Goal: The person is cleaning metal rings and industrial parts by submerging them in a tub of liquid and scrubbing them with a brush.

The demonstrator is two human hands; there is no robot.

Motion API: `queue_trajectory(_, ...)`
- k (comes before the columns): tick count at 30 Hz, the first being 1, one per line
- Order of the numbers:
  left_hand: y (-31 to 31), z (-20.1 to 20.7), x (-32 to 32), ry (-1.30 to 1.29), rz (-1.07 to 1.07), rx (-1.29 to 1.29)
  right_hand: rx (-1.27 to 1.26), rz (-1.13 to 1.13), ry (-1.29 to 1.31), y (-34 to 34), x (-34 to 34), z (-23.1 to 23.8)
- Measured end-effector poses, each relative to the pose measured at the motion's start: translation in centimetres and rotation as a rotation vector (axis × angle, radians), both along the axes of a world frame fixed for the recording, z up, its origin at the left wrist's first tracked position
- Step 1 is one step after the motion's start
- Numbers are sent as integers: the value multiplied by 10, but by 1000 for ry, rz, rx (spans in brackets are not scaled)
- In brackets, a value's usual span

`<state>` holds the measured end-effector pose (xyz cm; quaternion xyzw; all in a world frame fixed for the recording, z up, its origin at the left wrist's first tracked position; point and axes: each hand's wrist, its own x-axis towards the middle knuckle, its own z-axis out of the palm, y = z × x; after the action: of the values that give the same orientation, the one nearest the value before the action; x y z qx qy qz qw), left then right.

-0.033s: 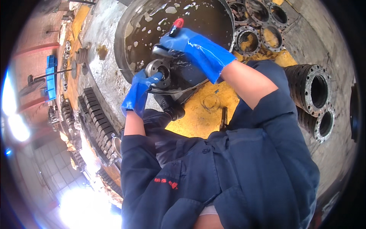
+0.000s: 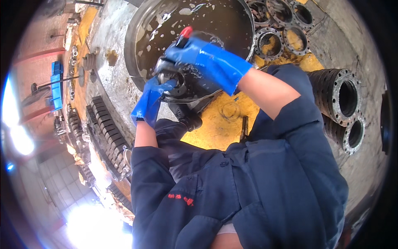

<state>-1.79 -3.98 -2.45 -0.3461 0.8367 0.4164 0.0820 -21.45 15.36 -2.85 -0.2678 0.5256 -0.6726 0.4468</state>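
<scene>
My left hand [image 2: 151,93], in a blue rubber glove, grips a round metal flange ring [image 2: 180,90] at the near left edge of a large metal tub [image 2: 131,58]. My right hand [image 2: 187,53], gloved the same way, is closed around a hand tool [image 2: 186,32] with a red-ended black handle. Its grey head lies over the upper left of the flange ring and hides part of it. Blur and the glove keep me from telling the tool's exact kind. Murky brown water [image 2: 170,31] with patches of foam fills the tub.
Several bolt-holed flange rings [image 2: 270,44] lie right of the tub, and stacks of them [image 2: 347,97] stand farther right. A row of dark ribbed metal parts [image 2: 107,133] is at the left. A yellow surface [image 2: 219,128] lies between my legs.
My right hand has moved left and slightly down, bringing the tool's head from above the flange ring onto its upper left. The left hand and the ring stay nearly in place.
</scene>
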Motion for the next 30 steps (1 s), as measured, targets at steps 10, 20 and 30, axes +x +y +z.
queue_trajectory(10,38,27,3,139,31,28,609,31,570,-1,15,-7)
queue_trajectory(20,-6,-6,13,34,177,-25,186,205,1284,-10,49,3)
queue_trajectory(30,-31,-30,20,-21,154,-29,651,227,522,-21,37,9)
